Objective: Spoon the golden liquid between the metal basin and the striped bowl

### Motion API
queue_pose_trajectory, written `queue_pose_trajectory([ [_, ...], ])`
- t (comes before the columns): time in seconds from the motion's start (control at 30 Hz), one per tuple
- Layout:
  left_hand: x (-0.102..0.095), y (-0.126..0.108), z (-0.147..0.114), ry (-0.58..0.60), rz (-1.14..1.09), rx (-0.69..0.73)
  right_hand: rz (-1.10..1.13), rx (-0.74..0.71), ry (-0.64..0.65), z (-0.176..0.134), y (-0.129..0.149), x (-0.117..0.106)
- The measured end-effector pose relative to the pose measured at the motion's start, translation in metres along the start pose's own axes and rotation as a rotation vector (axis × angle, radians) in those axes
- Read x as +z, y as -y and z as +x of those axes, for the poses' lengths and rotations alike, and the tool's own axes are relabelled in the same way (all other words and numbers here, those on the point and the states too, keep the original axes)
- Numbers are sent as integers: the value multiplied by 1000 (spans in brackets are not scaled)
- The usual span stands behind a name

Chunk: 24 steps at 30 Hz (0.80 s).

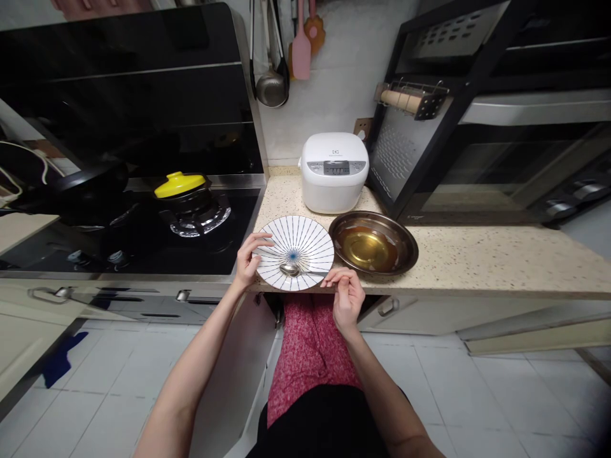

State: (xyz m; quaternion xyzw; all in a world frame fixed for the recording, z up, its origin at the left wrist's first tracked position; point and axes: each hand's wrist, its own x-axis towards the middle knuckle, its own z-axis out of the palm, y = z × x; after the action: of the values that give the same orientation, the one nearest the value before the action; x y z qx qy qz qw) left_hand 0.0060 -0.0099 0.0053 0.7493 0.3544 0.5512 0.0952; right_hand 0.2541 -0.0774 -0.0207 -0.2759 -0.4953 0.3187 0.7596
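A white plate with dark radiating lines and a blue centre sits at the counter's front edge. On it lies a metal spoon, its bowl toward the middle and its handle pointing right. My left hand is at the plate's left rim, fingers stretched over it and thumb apart from them. At the right rim my right hand has its fingertips pinched around the end of the spoon's handle. Just right of the plate stands a wide metal bowl holding yellowish liquid.
A white rice cooker stands behind the plate. To the left, a black pot with a yellow lid sits on the gas stove. A dark oven is at the right. Below my left arm, a cabinet door hangs open.
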Motion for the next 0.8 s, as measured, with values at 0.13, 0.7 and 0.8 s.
queue_pose_trajectory([
  [0.13, 0, 0, 0, 2, -13, 21, 24, 1, -16, 1, 2, -1],
  [0.7, 1, 1, 0, -8, -54, 15, -37, -68, -199, 23, 23, -10],
  [0.8, 1, 1, 0, -11, -43, 13, -58, -102, -235, 27, 25, -12],
])
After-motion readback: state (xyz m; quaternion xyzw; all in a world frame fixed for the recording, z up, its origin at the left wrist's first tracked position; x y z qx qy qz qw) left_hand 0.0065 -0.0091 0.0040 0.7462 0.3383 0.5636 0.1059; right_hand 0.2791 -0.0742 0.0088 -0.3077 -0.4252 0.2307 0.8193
